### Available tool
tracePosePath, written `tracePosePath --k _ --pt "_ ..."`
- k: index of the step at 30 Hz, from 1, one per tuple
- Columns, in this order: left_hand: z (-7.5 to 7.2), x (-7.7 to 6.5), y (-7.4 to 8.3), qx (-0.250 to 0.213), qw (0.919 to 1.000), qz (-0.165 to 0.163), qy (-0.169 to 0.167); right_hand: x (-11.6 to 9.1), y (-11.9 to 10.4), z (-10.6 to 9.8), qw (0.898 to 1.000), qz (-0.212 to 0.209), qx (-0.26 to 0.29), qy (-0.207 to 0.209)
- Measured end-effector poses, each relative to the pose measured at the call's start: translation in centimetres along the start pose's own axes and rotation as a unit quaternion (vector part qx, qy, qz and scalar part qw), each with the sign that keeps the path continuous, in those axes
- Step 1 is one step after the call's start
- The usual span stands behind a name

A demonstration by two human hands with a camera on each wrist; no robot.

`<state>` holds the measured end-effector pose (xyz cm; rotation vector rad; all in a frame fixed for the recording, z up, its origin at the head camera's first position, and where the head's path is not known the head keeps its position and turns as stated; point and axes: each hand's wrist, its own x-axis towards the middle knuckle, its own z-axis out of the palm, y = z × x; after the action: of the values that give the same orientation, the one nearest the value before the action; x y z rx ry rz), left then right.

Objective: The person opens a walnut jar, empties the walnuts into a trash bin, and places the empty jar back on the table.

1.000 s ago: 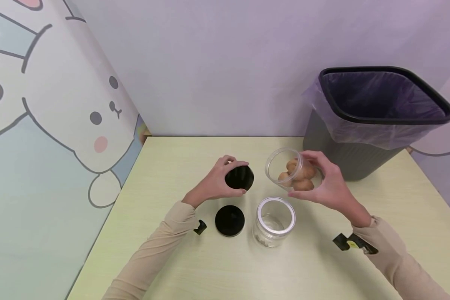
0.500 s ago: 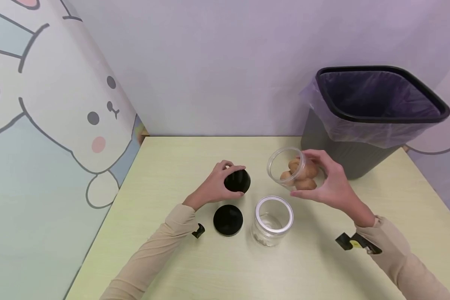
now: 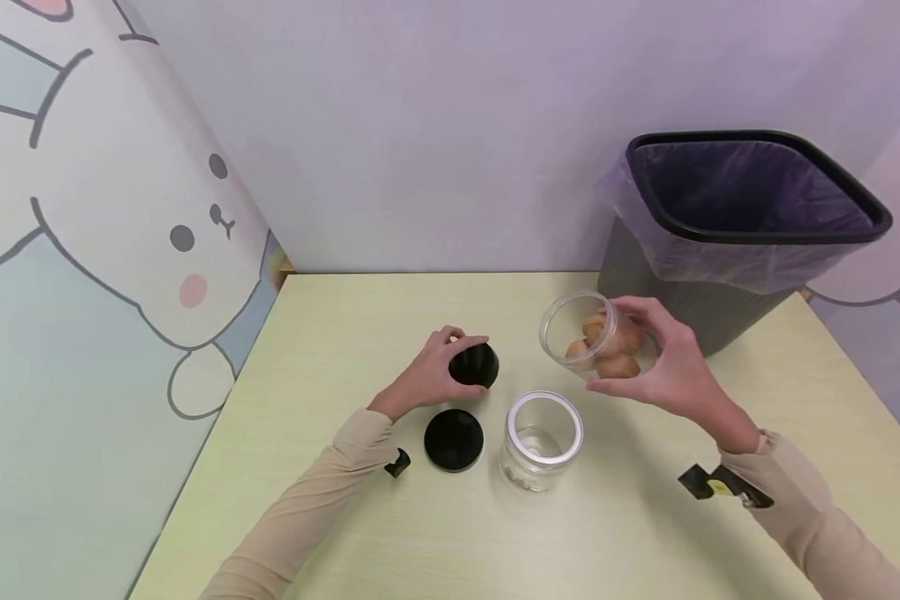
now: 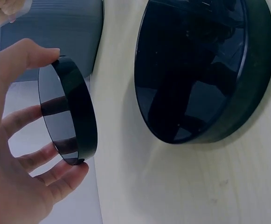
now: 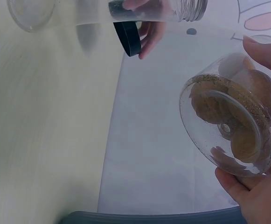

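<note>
In the head view, my left hand (image 3: 437,372) grips a round black lid (image 3: 474,364) by its rim, held tilted above the table. The left wrist view shows the thumb on one edge of this lid (image 4: 81,112) and fingertips on the other side. My right hand (image 3: 671,367) holds a clear jar (image 3: 558,333) tilted, its mouth toward the left. Several brown, walnut-like pieces (image 3: 617,367) lie inside it; the right wrist view shows them gathered near the jar's base (image 5: 210,135). A second clear jar (image 3: 536,479) stands uncovered on the table between the hands.
A second black lid (image 3: 453,440) lies flat on the pale table (image 3: 390,533), left of the standing jar. A grey bin (image 3: 690,308) with a black rim and purple liner stands at the back right. Behind the table rises a pale wall (image 3: 420,150).
My right hand and the jar it holds have shifted slightly right in the head view. The left hand keeps its grip on the lid; the whole scene drifts slightly left.
</note>
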<state>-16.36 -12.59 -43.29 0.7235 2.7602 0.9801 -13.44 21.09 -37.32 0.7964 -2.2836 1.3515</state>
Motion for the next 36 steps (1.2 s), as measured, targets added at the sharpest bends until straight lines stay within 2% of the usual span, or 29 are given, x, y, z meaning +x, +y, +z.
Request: tracePosePath --k 9,16,28,36 --pt "0.8 -0.1 -0.6 0.018 0.9998 0.000 0.009 -0.1 -0.2 -0.8 1.000 -0.011 -0.018 -0.006" --pt "1.1 0.1 -0.8 0.033 0.9992 -0.022 -0.009 -0.3 -0.3 -1.6 0.999 -0.019 -0.030 -0.002" --pt "2.0 0.4 -1.1 0.092 0.9945 -0.024 -0.043 -0.6 -0.6 -2.9 0.998 -0.029 -0.050 0.002" --pt "2.3 0.5 -1.1 0.127 0.9901 -0.018 -0.057 -1.3 -0.8 -4.2 0.997 -0.004 -0.079 0.003"
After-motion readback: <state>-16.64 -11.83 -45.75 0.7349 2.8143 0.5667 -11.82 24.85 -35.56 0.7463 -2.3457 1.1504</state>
